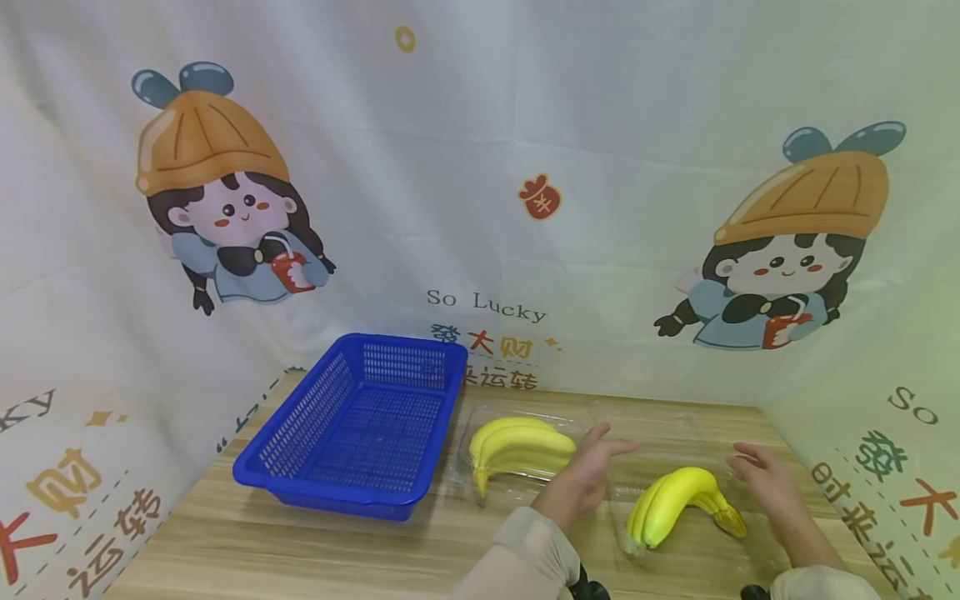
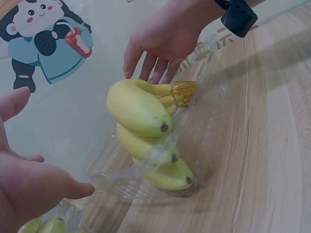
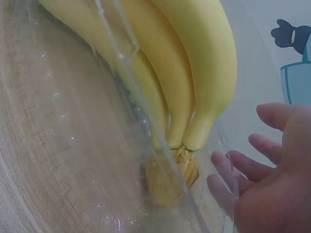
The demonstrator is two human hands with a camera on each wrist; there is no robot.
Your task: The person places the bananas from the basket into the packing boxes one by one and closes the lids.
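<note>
A bunch of yellow bananas (image 1: pixel 678 500) rests in a clear plastic box (image 1: pixel 626 542) on the right of the table, its brown stem end pointing right. My left hand (image 1: pixel 588 475) is at the left of this box, fingers spread and holding nothing. On the other side, my right hand (image 1: pixel 772 487) hovers beside the stem, with fingers loosely extended. In the right wrist view, its fingertips (image 3: pixel 218 187) are close to the box's clear wall. A second banana bunch (image 1: pixel 517 450) lies in another clear box (image 1: pixel 453 479), partly hidden behind the left hand.
A blue plastic basket (image 1: pixel 420 467) with slotted walls stands on the left of the wooden table (image 1: pixel 300 558). White printed cloth (image 1: pixel 615 250) hangs behind the table and along both sides. A transparent flap (image 1: pixel 652 425) stands behind the right-hand bunch.
</note>
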